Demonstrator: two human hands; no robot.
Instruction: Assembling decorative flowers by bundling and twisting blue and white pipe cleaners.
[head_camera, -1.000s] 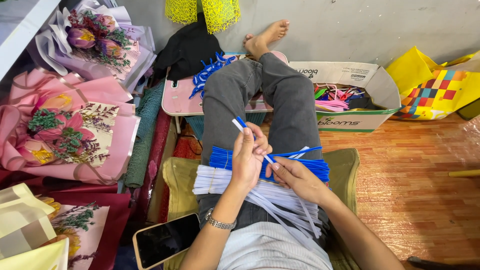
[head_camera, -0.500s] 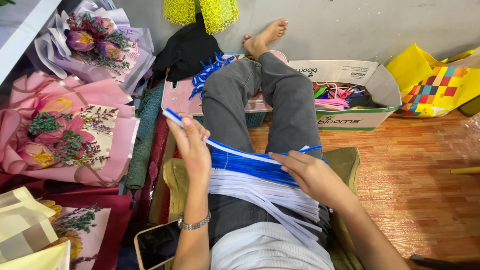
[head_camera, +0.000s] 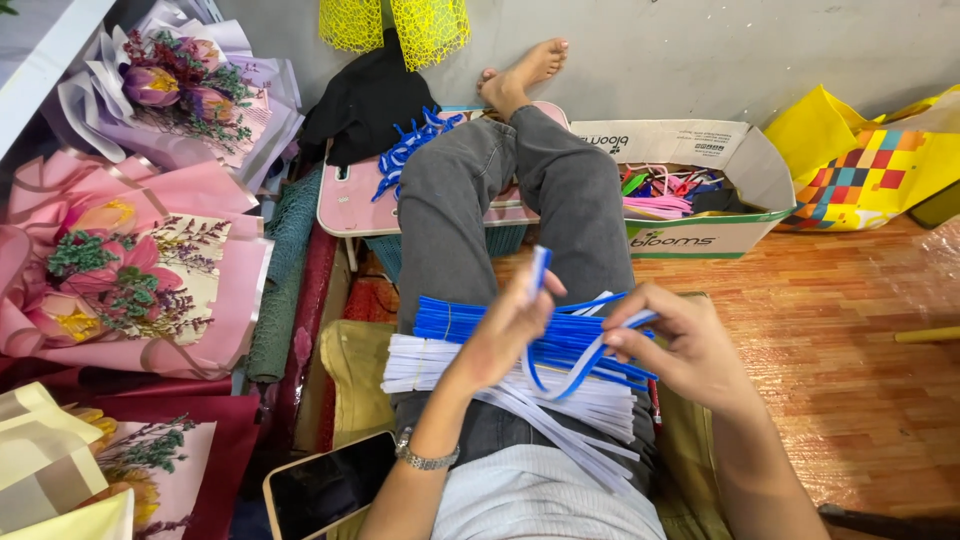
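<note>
I sit with my legs stretched out in grey trousers. Across my lap lie a bundle of blue strips (head_camera: 470, 322) and a bundle of white strips (head_camera: 425, 362). My left hand (head_camera: 505, 335) and my right hand (head_camera: 680, 345) hold one blue and white strip (head_camera: 570, 372) between them, bent into a loop above the bundles. My left hand pinches one end upright and my right hand pinches the other end. A metal bracelet sits on my left wrist.
A phone (head_camera: 330, 488) lies by my left hip. Wrapped flower bouquets (head_camera: 120, 290) crowd the left side. A small pink table (head_camera: 360, 205) with blue loops stands ahead. A cardboard box (head_camera: 700, 190) of coloured strips and a yellow bag (head_camera: 860, 160) stand on the wooden floor at right.
My left hand, stretched far left pulling the strip straight, has come back toward the middle. The strip now curves into a loop between both hands.
</note>
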